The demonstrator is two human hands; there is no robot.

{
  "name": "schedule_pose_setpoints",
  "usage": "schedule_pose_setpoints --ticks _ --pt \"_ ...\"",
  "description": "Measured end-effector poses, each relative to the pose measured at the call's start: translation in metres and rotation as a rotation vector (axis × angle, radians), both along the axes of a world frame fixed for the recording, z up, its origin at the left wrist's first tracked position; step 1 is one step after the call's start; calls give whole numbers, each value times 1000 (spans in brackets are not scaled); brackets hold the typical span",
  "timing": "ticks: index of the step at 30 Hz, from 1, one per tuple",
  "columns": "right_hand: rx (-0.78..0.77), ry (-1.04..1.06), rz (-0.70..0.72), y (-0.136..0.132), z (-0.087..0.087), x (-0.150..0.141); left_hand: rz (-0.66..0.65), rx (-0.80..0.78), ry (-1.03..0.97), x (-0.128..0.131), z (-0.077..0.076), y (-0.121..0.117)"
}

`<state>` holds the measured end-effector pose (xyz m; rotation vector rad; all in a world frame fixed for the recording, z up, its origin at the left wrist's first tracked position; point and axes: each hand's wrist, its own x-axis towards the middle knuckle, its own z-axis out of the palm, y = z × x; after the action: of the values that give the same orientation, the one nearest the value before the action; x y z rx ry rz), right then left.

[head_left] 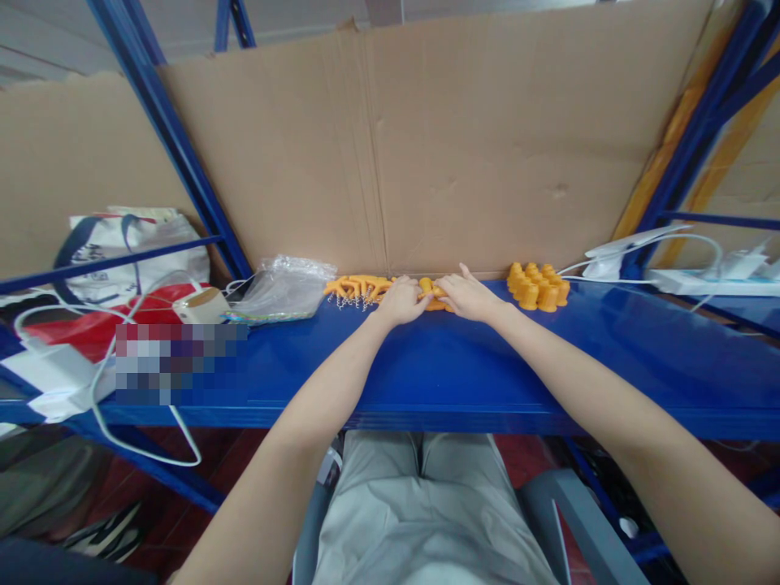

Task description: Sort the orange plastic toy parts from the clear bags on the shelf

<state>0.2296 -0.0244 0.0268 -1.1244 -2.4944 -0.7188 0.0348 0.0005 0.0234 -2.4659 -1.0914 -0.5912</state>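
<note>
Both hands are close together at the back of the blue shelf, over small orange plastic pieces. My left hand [402, 301] has its fingers bent and closed on an orange piece [428, 288]. From the other side, my right hand [468, 296] closes its fingers on the same piece; one digit points up. Part of the piece is hidden by the fingers, so its kind cannot be made out. Left of my hands lies a row of orange branching figures with metal keychains [359, 291]. To the right stands a cluster of orange cup-shaped pieces [537, 288].
A clear plastic bag [283, 291] lies left of the keychains. Farther left are a white tote bag [140, 252], a charger [201, 306] and looping white cables. A cardboard panel [487, 146] backs the blue shelf [463, 366]. A power strip [712, 280] is at right.
</note>
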Motion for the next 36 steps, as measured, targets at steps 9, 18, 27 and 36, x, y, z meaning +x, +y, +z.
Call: schedule_pose_setpoints --ticks 9,18,27,36 --pt "-5 -19 -56 -3 5 -4 25 -1 -6 0 0 1" --pt "101 -16 -59 -2 5 -5 29 -45 -60 3 4 -4" --pt "125 28 -146 2 5 8 101 -40 -84 -4 -1 3" --pt "83 326 -469 21 -2 67 126 -89 -204 -22 -2 15"
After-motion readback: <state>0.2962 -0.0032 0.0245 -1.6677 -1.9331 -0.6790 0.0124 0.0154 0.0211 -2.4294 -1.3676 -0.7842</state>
